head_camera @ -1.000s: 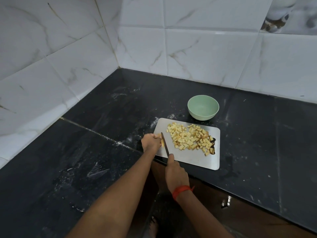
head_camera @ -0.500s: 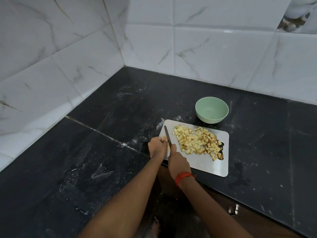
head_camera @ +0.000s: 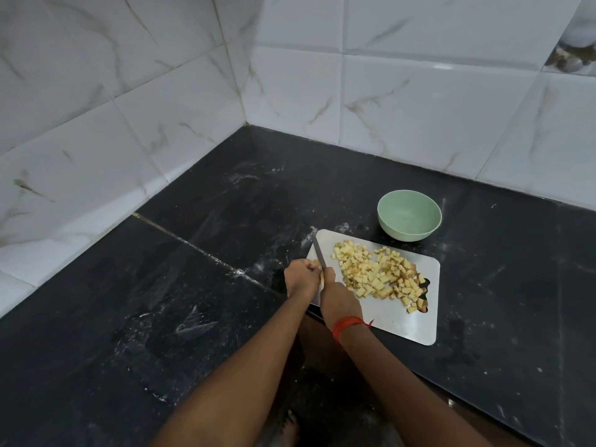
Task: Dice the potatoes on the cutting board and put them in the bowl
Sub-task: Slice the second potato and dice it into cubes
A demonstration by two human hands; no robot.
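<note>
A steel cutting board [head_camera: 395, 314] lies on the black counter with a heap of diced potato [head_camera: 377, 275] across its middle and right. At the board's left edge my left hand [head_camera: 301, 277] pinches a small uncut potato piece [head_camera: 317, 263] with curled fingers. My right hand [head_camera: 338, 296] grips a knife [head_camera: 319, 251] whose blade points away from me, right beside the left fingers. Behind the board's far right corner stands a pale green bowl [head_camera: 409, 217] with nothing in it.
The black stone counter [head_camera: 209, 285] fills a corner bounded by white marble-look tiled walls [head_camera: 387, 91] on the left and back. The counter's front edge [head_camera: 419, 375] runs just under the board's near side. White dusty smears mark the counter left of the board.
The knife has shifted forward along the board's left edge, close against my left fingers. The view has drifted, so the board and bowl sit further right in frame.
</note>
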